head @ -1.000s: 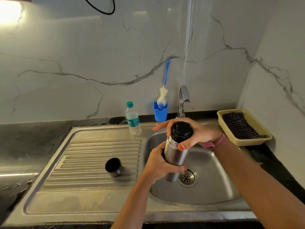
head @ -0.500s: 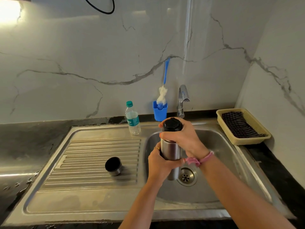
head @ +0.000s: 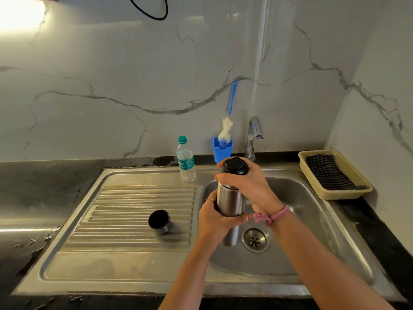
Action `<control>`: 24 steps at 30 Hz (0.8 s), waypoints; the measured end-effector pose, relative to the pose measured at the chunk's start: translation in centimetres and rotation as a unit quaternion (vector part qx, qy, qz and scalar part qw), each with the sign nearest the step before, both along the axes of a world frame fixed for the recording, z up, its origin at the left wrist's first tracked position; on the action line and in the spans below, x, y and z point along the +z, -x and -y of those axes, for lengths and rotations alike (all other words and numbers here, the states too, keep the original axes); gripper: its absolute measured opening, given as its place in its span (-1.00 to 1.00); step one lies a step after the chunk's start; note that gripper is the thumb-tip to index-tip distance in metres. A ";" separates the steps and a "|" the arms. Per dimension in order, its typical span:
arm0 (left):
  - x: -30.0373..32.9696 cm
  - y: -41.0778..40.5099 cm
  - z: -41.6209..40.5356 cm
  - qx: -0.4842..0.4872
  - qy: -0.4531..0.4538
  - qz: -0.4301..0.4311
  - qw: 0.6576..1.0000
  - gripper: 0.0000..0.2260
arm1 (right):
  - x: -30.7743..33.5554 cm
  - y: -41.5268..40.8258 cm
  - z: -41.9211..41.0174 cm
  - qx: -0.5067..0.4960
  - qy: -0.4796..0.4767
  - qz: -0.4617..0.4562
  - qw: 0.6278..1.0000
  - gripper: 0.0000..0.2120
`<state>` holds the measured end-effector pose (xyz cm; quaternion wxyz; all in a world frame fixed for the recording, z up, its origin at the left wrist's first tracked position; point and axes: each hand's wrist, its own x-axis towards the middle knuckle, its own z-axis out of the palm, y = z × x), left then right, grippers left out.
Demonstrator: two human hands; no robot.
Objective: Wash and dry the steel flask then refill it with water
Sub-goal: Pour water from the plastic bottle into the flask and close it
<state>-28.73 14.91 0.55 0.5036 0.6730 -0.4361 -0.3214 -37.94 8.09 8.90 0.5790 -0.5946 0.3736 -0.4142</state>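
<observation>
1. Head view: the steel flask (head: 230, 202) is held upright over the sink basin (head: 312, 211), near the drain (head: 256, 240). The left hand (head: 214, 220) wraps its fingers round the flask's lower body; the right hand (head: 250, 186) curls its fingers round the black stopper (head: 235, 167) at the neck.
2. Head view: a steel cup lid (head: 159, 222) lies on the draining board (head: 134, 211); a bottle brush (head: 226, 130) stands in its blue holder (head: 222, 151) beside the tap (head: 253, 137), from which no water can be seen running.
3. Judgement: this looks like the opening step, unscrewing the stopper. Next comes twisting it free, setting it aside, then rinsing.
</observation>
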 end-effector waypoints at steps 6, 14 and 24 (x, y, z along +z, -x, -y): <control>1.0 -2.4 -1.7 0.015 0.010 -0.023 1.000 -0.41 | 1.2 -1.2 0.0 0.123 -0.011 0.018 0.992 -0.46; 2.1 -8.2 -5.4 0.060 0.005 -0.039 0.997 -0.49 | -1.1 -4.9 1.0 -0.012 -0.071 -0.082 0.994 -0.62; 2.8 -15.7 -10.3 0.094 -0.009 -0.036 0.995 -0.46 | -9.8 -9.4 1.1 -0.056 -0.059 -0.276 0.958 -0.84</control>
